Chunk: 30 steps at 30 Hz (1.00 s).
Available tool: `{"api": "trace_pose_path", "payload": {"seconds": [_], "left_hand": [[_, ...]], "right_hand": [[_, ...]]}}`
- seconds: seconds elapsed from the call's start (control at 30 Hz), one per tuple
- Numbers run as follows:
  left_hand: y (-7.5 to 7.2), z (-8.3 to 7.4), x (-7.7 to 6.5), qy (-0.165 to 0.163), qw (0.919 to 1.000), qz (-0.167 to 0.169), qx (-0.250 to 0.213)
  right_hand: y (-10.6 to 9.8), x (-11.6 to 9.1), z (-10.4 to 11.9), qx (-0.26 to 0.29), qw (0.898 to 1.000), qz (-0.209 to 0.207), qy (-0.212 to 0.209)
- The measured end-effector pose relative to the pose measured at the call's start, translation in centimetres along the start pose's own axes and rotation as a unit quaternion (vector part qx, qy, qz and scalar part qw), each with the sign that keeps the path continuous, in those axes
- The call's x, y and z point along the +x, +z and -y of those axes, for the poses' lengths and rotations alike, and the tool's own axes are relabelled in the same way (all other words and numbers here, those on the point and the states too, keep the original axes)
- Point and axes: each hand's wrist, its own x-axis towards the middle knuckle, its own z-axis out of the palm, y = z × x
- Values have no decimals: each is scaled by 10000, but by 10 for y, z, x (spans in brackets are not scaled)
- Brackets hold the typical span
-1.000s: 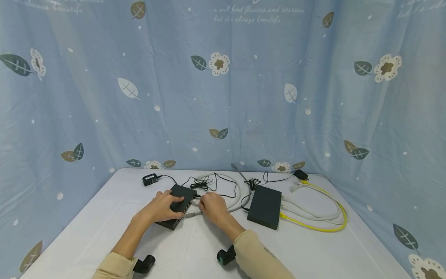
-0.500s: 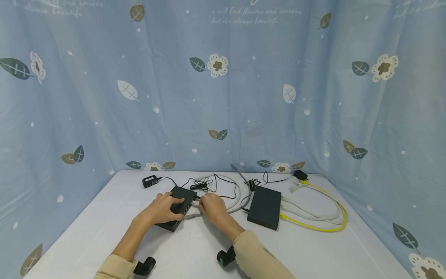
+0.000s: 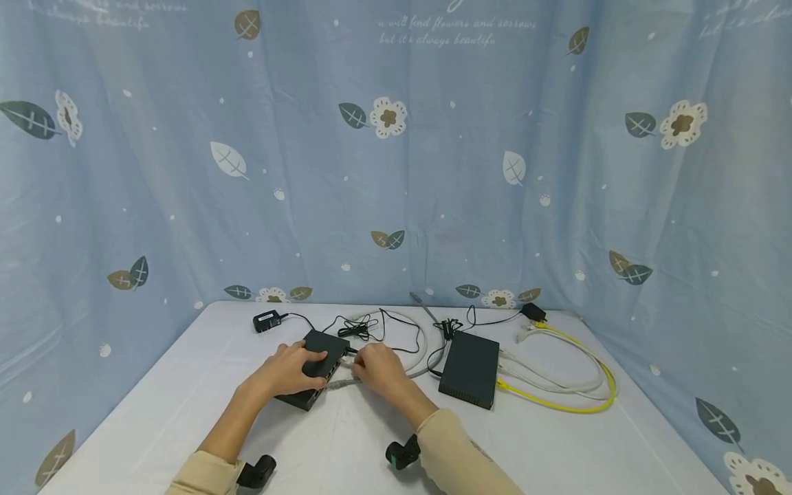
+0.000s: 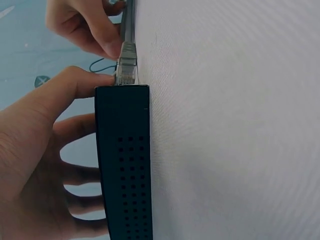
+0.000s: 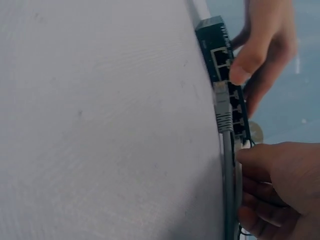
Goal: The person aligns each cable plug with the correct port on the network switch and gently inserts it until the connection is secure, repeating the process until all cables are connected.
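Observation:
My left hand holds the left black network switch, fingers over its top and thumb at the edge of the port side. In the right wrist view, the left thumb shows right beside the row of ports. My right hand pinches a pale network cable close to the switch's ports; the fingers hide its plug end in the head view. A grey network cable runs under the right hand. Its clear-ended plug lies against the port side, outside the sockets.
A second black switch stands to the right, with white cables and a yellow cable looping from it. Power adapters lie at the back left and back right. A bundled black cord lies behind the hands; a curtain hangs behind.

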Motion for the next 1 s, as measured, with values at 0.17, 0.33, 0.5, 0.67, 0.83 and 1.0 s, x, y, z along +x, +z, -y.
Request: {"api": "trace_pose_path", "payload": {"seconds": [0.17, 0.33, 0.5, 0.67, 0.83, 1.0], "left_hand": [[-1, 0, 0, 18, 10000, 21, -14], [-1, 0, 0, 30, 10000, 23, -2], [-1, 1, -1, 10, 10000, 33, -85], [0, 1, -2, 36, 9999, -18, -108], [2, 4, 0, -49, 10000, 5, -65], [3, 5, 2, -119, 9999, 16, -10]], "right_hand": [[-5, -2, -2, 361, 9993, 13, 61], [-9, -5, -3, 639, 9980, -6, 15], [-11, -8, -5, 789, 9968, 80, -83], [-11, -12, -7, 805, 9966, 85, -142], [-10, -18, -8, 939, 9954, 143, -139], [-11, -23, -7, 997, 9945, 186, -249]]}}
